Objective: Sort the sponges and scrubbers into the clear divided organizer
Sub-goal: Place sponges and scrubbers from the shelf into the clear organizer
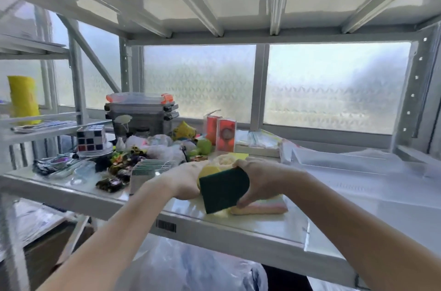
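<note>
Gripping one sponge (223,189) between our left hand (185,182) and right hand (260,179), we see its dark green scrub face and yellow foam. Under the right hand lies a pastel striped sponge (263,207); the clear organizer (334,159) sits beyond it to the right.

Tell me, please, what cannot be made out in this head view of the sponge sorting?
- Clear organizer: its dividers are washed out by glare and blur.
- Pastel sponge: partly hidden behind the right hand.
- Yellow sponge: mostly covered by the green scrubber and left hand.
- Shelf clutter: too blurred to identify.
</note>
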`<act>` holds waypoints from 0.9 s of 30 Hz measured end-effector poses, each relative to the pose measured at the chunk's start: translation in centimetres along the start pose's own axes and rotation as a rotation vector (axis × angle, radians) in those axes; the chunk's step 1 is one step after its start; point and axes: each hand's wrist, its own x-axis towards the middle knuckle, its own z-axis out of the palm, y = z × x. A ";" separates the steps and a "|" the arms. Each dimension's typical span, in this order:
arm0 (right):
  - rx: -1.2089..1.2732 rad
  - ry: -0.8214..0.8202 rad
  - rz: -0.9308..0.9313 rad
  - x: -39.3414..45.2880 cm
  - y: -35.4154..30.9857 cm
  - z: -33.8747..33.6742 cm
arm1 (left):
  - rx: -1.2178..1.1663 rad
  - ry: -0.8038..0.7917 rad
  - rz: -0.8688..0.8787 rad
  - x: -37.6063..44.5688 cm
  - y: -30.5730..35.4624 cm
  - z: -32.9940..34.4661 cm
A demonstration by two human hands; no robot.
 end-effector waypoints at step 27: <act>0.430 0.831 0.317 -8.2 12.2 -7.4 | -0.660 0.668 0.150 0.6 9.8 -4.2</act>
